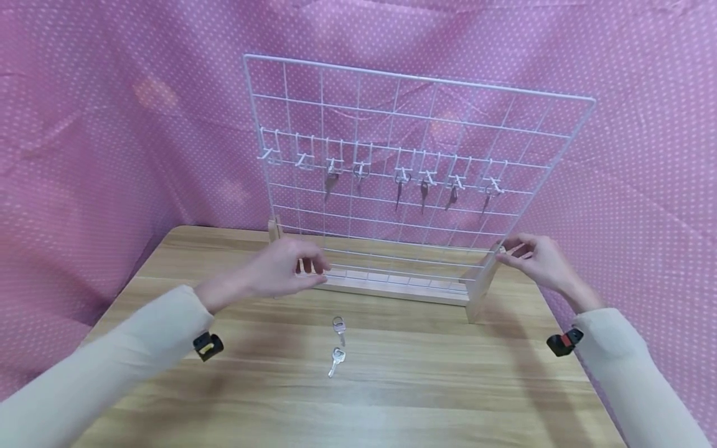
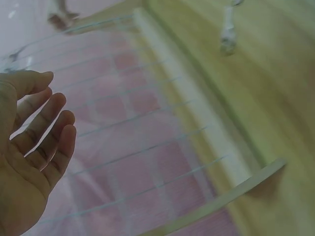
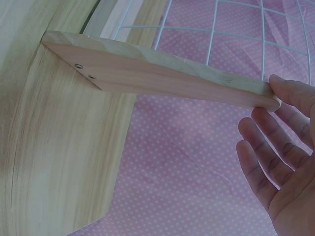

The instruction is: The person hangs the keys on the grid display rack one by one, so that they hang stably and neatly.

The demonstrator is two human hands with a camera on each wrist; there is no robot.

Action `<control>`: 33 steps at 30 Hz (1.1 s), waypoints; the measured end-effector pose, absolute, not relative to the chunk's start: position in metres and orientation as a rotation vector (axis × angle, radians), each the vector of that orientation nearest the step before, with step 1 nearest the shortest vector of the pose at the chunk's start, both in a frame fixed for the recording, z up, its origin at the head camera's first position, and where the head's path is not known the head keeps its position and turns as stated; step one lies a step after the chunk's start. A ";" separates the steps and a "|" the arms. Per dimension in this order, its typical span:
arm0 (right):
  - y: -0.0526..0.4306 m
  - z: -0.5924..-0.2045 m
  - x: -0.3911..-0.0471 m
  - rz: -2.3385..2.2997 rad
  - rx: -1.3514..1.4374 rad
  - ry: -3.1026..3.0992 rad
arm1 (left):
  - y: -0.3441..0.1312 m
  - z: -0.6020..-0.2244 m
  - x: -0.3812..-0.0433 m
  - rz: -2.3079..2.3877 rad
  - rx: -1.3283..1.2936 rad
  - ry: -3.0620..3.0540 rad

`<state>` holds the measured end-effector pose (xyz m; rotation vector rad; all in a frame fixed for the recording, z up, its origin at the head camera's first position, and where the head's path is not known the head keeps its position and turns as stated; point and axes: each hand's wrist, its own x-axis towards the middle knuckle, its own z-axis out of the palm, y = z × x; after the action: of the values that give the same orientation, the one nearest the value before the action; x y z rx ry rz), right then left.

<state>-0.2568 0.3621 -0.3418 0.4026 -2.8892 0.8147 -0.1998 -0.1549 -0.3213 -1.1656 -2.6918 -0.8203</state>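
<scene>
A white wire grid rack [image 1: 420,78] stands upright between wooden side supports on the table. Several keys [image 1: 424,194] hang in a row from its white hooks [image 1: 428,177]; the two leftmost hooks show no key. My right hand [image 1: 539,261] pinches the top end of the right wooden support [image 3: 172,73] between thumb and index finger, its other fingers apart from the wood. My left hand [image 1: 285,267] hovers before the grid's lower left part, fingers loosely bent and nothing in them. On the table in front lie two loose keys, one with a ring [image 1: 339,330] and another nearer [image 1: 336,361].
The wood-grain table [image 1: 403,386] extends under the rack and toward me. A pink dotted cloth [image 1: 140,124] hangs behind and at both sides. The rack's wooden base bar [image 1: 392,287] runs along the bottom. Small black devices [image 1: 207,346] sit at both sleeves.
</scene>
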 end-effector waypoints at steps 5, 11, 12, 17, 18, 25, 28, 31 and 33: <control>0.362 -0.342 -0.257 0.817 0.405 -2.895 | -0.152 -0.360 -0.200 -0.830 -1.153 -2.794; 0.362 -0.343 -0.258 0.805 0.401 -2.908 | -0.149 -0.400 -0.200 -0.886 -1.076 -2.903; 0.362 -0.343 -0.258 0.801 0.400 -2.910 | -0.148 -0.408 -0.201 -0.912 -1.059 -2.924; 0.363 -0.343 -0.257 0.807 0.401 -2.900 | -0.148 -0.441 -0.203 -1.049 -0.969 -3.011; 0.363 -0.344 -0.257 0.808 0.403 -2.898 | -0.148 -0.446 -0.204 -1.081 -0.949 -3.019; 0.362 -0.344 -0.257 0.798 0.412 -2.890 | -0.144 -0.474 -0.208 -1.179 -0.822 -3.048; 0.362 -0.343 -0.257 0.797 0.415 -2.883 | -0.141 -0.482 -0.212 -1.202 -0.780 -3.050; 0.362 -0.343 -0.257 0.800 0.415 -2.876 | -0.139 -0.488 -0.217 -1.199 -0.748 -3.047; 0.362 -0.342 -0.257 0.799 0.415 -2.873 | -0.138 -0.492 -0.220 -1.200 -0.737 -3.044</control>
<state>-0.2565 0.3621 -0.3425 0.4150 -2.8729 0.7992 -0.2198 -0.1377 -0.4921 -0.7365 -3.0444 -1.2003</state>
